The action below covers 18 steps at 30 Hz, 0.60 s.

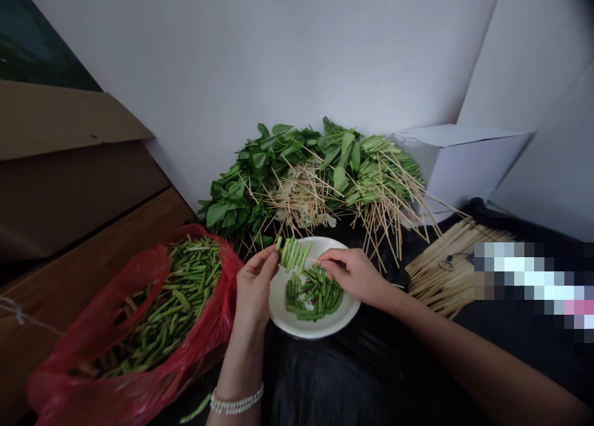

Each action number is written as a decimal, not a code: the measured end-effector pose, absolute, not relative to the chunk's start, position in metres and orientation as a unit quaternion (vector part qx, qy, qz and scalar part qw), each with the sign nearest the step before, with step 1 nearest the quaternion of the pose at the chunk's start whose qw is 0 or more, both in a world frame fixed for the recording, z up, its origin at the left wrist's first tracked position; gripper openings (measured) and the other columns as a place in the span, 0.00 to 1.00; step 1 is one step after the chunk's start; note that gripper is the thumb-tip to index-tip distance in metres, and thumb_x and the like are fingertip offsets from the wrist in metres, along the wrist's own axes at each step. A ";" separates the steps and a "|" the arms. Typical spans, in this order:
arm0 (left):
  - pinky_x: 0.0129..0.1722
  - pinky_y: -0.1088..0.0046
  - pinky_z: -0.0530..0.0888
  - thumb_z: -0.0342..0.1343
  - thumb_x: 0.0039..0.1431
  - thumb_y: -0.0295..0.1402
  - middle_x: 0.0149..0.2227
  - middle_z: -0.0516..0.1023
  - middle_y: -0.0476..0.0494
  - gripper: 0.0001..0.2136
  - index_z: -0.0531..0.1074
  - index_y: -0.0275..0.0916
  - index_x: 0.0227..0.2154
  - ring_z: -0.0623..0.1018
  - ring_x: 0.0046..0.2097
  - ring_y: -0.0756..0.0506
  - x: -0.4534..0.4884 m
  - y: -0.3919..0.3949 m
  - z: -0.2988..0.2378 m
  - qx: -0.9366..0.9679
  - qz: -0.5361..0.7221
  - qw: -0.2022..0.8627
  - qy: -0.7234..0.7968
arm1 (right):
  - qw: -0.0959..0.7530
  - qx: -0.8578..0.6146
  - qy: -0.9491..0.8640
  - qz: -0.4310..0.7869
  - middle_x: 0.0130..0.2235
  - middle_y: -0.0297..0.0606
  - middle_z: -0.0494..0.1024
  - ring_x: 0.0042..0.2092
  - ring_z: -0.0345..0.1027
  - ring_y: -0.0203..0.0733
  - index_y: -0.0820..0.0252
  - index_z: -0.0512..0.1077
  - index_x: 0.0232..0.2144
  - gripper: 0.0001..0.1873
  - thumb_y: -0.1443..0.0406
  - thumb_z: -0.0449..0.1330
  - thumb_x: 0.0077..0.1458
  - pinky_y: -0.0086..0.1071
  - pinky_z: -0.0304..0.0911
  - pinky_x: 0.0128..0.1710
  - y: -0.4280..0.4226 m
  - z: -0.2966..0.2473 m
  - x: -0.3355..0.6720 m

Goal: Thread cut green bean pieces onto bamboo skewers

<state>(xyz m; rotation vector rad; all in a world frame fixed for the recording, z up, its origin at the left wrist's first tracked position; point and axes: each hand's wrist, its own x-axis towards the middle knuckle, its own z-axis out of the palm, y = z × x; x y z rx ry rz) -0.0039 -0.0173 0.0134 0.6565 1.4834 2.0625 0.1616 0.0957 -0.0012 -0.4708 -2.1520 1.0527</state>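
Over the white bowl (314,334), my right hand (355,274) pinches a thin wooden skewer (313,261). Several green bean pieces (296,255) are threaded side by side on it. My left hand (257,284), with a beaded bracelet on its wrist, is closed on one more green bean piece (279,243) at the skewer's far end. More cut green beans (320,293) lie in the bowl below. Left of my left hand, a red plastic bag (227,271) stands open, filled with cut bean pieces (185,296).
Behind the bowl are piled skewered leafy greens (260,160), pale skewered pieces (301,188) and skewered beans (390,166). Bare skewers (440,265) and scissors (448,263) lie at right. A white box (468,160) stands behind them, and a cardboard box (69,185) at left.
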 end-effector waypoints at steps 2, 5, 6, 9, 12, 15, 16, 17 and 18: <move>0.32 0.76 0.73 0.69 0.41 0.36 0.34 0.83 0.43 0.17 0.79 0.37 0.36 0.78 0.31 0.50 -0.004 -0.018 0.014 0.236 0.759 0.255 0.551 | 0.346 -0.178 -0.828 0.404 0.22 0.30 0.74 0.23 0.62 0.31 0.60 0.76 0.31 0.10 0.67 0.54 0.56 0.26 0.56 0.25 0.096 -0.001 0.162; 0.32 0.76 0.72 0.69 0.41 0.36 0.34 0.83 0.43 0.17 0.79 0.37 0.36 0.79 0.31 0.49 -0.005 -0.018 0.014 0.228 0.762 0.255 0.549 | 0.347 -0.170 -0.830 0.402 0.22 0.30 0.74 0.23 0.63 0.31 0.59 0.76 0.32 0.10 0.67 0.54 0.56 0.26 0.57 0.26 0.096 0.000 0.162; 0.33 0.76 0.72 0.69 0.40 0.36 0.34 0.83 0.43 0.17 0.79 0.37 0.36 0.79 0.32 0.49 -0.005 -0.017 0.014 0.227 0.765 0.254 0.547 | 0.346 -0.169 -0.831 0.401 0.22 0.30 0.74 0.23 0.63 0.31 0.59 0.76 0.32 0.10 0.67 0.54 0.56 0.26 0.57 0.26 0.095 0.000 0.162; 0.33 0.77 0.72 0.69 0.40 0.35 0.34 0.83 0.44 0.17 0.79 0.37 0.36 0.79 0.32 0.50 -0.005 -0.018 0.013 0.225 0.770 0.259 0.539 | 0.347 -0.171 -0.833 0.396 0.22 0.30 0.74 0.23 0.63 0.31 0.59 0.76 0.31 0.10 0.67 0.55 0.56 0.26 0.57 0.25 0.095 0.001 0.162; 0.32 0.78 0.72 0.70 0.40 0.35 0.33 0.82 0.45 0.17 0.79 0.37 0.35 0.78 0.31 0.51 -0.005 -0.018 0.014 0.224 0.769 0.268 0.535 | 0.348 -0.174 -0.831 0.398 0.22 0.30 0.74 0.23 0.62 0.31 0.59 0.76 0.31 0.10 0.67 0.55 0.56 0.26 0.56 0.25 0.094 0.001 0.163; 0.31 0.78 0.72 0.69 0.40 0.34 0.32 0.82 0.45 0.16 0.79 0.36 0.35 0.78 0.30 0.51 -0.004 -0.018 0.014 0.222 0.773 0.278 0.526 | 0.349 -0.175 -0.829 0.400 0.22 0.30 0.74 0.23 0.63 0.31 0.59 0.76 0.32 0.09 0.68 0.55 0.56 0.26 0.57 0.25 0.094 0.000 0.162; 0.31 0.77 0.72 0.70 0.40 0.34 0.32 0.82 0.45 0.16 0.78 0.36 0.35 0.79 0.30 0.51 -0.004 -0.018 0.014 0.222 0.774 0.280 0.523 | 0.349 -0.176 -0.830 0.398 0.22 0.30 0.73 0.23 0.63 0.31 0.59 0.76 0.32 0.09 0.68 0.55 0.56 0.26 0.57 0.25 0.094 0.000 0.162; 0.32 0.77 0.73 0.70 0.40 0.34 0.32 0.82 0.45 0.16 0.78 0.36 0.35 0.79 0.30 0.50 -0.004 -0.018 0.014 0.221 0.775 0.281 0.520 | 0.349 -0.176 -0.831 0.397 0.21 0.30 0.73 0.23 0.62 0.31 0.59 0.76 0.32 0.09 0.68 0.55 0.56 0.26 0.56 0.25 0.095 -0.001 0.162; 0.32 0.76 0.73 0.70 0.40 0.34 0.32 0.82 0.45 0.16 0.78 0.36 0.35 0.79 0.31 0.50 -0.004 -0.018 0.014 0.222 0.776 0.281 0.520 | 0.349 -0.176 -0.831 0.396 0.22 0.30 0.73 0.23 0.62 0.31 0.59 0.76 0.32 0.09 0.68 0.55 0.56 0.26 0.56 0.25 0.095 -0.001 0.162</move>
